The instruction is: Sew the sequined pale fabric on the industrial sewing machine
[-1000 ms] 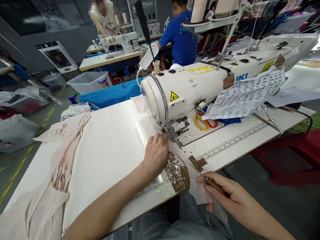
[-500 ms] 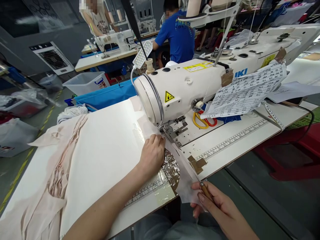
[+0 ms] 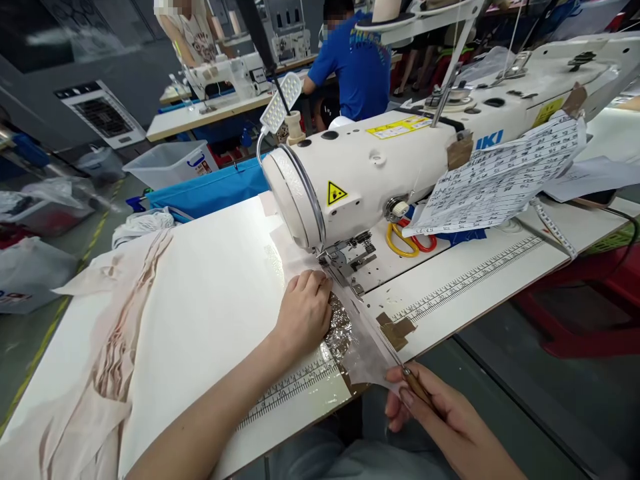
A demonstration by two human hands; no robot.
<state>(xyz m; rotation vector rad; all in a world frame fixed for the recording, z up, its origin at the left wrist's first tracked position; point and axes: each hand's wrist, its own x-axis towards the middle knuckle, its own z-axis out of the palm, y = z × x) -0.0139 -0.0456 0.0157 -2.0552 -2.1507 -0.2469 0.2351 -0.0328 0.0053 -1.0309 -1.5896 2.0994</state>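
Two hands share one pale fabric strip (image 3: 357, 333). At 9 o'clock a pinkish heap of cloth (image 3: 120, 333) lies on the table (image 3: 210, 293), seemingly done. The left hand (image 3: 303, 313), fingers flat and half spread, presses the strip just short of the presser foot (image 3: 345, 263). At 5 o'clock the right hand (image 3: 440, 420) pinches the strip's near end with a wooden-handled awl (image 3: 413, 387). Most of this strip looks unsewn.

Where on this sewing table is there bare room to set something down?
Bare: the stretch between the pink cloth and the left hand; the ruler strip right of the tape patch. Crowded: around the needle, scissors, paper sheet.
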